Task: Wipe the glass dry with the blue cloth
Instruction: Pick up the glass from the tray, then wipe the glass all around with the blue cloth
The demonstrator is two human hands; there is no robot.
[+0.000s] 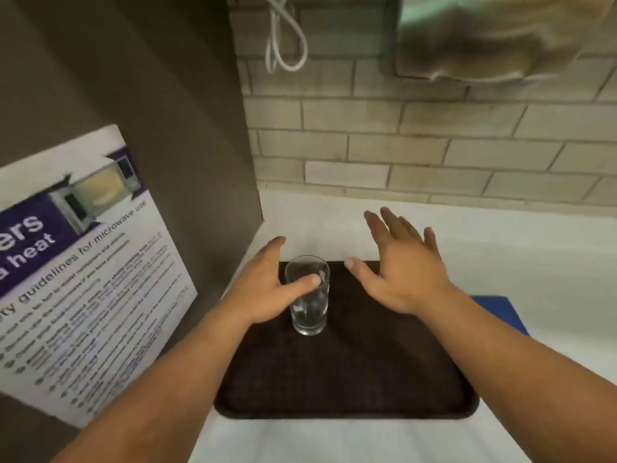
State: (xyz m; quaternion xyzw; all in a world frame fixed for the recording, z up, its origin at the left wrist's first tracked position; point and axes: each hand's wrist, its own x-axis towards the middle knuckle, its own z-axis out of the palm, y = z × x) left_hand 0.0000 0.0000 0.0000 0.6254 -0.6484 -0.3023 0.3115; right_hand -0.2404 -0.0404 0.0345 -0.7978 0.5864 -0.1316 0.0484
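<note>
so the glass (309, 295) is standing upright near the far left corner of a dark brown tray (350, 372), which sits on a white counter (500, 255). The left hand (267, 289) is right up against the glass on its left side, thumb laid across the front of it, other fingers reaching round behind. Looks like a loose wrap, can't tell if it's actually gripping tight. The right hand (400, 265) is above the tray's far edge, just right of the glass, not touching it, fingers spread apart and holding nothing. The blue cloth (504, 312) lies flat on the counter off the tray's right side, mostly hidden behind the right forearm. There's 1 microwave safety poster (83, 272) on the brown panel to the left
</note>
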